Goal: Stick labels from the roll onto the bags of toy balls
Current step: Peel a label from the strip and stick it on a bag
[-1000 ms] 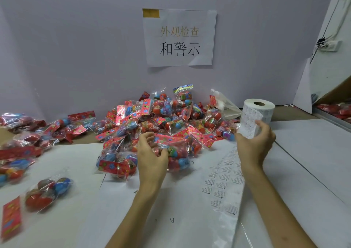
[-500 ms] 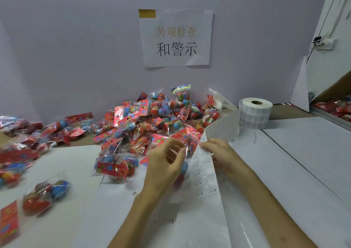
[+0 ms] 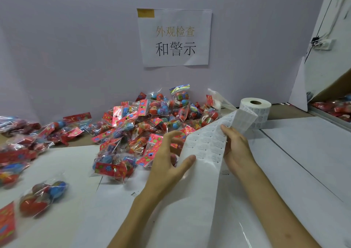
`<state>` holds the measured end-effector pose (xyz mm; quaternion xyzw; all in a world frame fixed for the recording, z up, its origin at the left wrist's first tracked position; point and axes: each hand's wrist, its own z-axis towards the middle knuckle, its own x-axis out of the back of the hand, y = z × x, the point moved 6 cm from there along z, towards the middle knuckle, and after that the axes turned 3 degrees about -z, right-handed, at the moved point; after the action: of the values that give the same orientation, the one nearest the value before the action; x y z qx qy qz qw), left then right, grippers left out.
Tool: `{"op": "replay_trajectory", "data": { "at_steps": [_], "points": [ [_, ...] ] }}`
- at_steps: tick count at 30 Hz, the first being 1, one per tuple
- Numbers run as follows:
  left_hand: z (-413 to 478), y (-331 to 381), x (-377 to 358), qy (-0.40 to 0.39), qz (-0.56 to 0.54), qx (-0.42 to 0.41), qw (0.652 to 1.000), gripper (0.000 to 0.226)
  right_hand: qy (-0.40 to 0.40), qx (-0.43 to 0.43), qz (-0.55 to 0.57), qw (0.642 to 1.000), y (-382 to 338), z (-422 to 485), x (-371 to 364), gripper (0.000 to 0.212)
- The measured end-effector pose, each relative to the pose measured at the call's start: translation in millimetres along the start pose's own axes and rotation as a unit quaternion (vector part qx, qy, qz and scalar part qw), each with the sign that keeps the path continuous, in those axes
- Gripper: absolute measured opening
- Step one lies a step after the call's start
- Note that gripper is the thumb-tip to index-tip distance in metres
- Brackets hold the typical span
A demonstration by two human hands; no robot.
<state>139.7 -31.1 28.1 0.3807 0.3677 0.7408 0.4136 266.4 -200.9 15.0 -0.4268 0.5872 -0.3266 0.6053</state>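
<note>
Fingers (image 3: 168, 141) and thumb of the left hand (image 3: 164, 164) pinch the left edge of the label strip (image 3: 207, 147), and the right hand (image 3: 237, 150) grips its right edge, just near of the bags (image 3: 152, 118); the strip looks light, floppy and easily creased, so it is probably best held by its edges.
</note>
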Motion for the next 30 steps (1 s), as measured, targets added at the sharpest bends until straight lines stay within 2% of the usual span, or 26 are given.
{"op": "replay_trajectory", "data": {
  "at_steps": [3, 5, 8, 10, 11, 13, 16, 18, 20, 21, 25, 30],
  "points": [
    [0.8, -8.0, -6.6, -0.078, -0.146, 0.102, 0.981, 0.073, 0.03, 0.012, 0.004, 0.999, -0.6, 1.5, 6.6, 0.021],
    [0.3, -8.1, -11.2, -0.115, -0.204, 0.131, 0.963, 0.072, 0.066, 0.037, -0.028, 0.997, -3.2, 0.2, 9.4, 0.015],
    [1.6, -8.9, -9.8, -0.09, -0.175, 0.135, 0.971, 0.073, 0.123, 0.102, -0.107, 0.981, -9.5, -4.4, 11.7, 0.031],
    [3.0, -13.6, -6.3, -0.058, -0.166, 0.136, 0.975, 0.07, 0.151, 0.205, -0.184, 0.949, -22.3, -15.4, 9.0, 0.039],
    [3.7, -15.7, -4.0, -0.042, -0.167, 0.136, 0.976, 0.068, 0.155, 0.269, -0.22, 0.925, -30.4, -22.7, 5.5, 0.036],
    [5.3, -19.2, 2.2, -0.006, -0.157, 0.133, 0.979, 0.063, 0.115, 0.368, -0.267, 0.883, -40.7, -34.5, -6.1, 0.019],
    [5.6, -22.0, 10.6, 0.041, -0.14, 0.127, 0.981, 0.058, -0.027, 0.389, -0.314, 0.866, -34.0, -42.7, -31.7, 0.004],
    [5.6, -23.1, 14.0, 0.06, -0.141, 0.119, 0.981, 0.055, -0.099, 0.404, -0.388, 0.822, -23.0, -48.0, -46.9, 0.009],
    [6.3, -21.5, 16.2, 0.071, -0.14, 0.103, 0.982, 0.053, -0.137, 0.411, -0.458, 0.776, -11.8, -49.9, -55.7, 0.022],
    [6.8, -21.0, 16.4, 0.073, -0.14, 0.096, 0.983, 0.053, -0.147, 0.406, -0.476, 0.766, -7.8, -49.0, -56.9, 0.027],
    [7.8, -21.5, 13.6, 0.068, -0.152, 0.089, 0.982, 0.052, -0.153, 0.38, -0.511, 0.756, 0.5, -43.4, -55.5, 0.027],
    [8.1, -21.3, 11.6, 0.049, -0.151, 0.091, 0.983, 0.055, -0.163, 0.366, -0.498, 0.769, 1.8, -43.8, -56.2, 0.017]
  ]
}}
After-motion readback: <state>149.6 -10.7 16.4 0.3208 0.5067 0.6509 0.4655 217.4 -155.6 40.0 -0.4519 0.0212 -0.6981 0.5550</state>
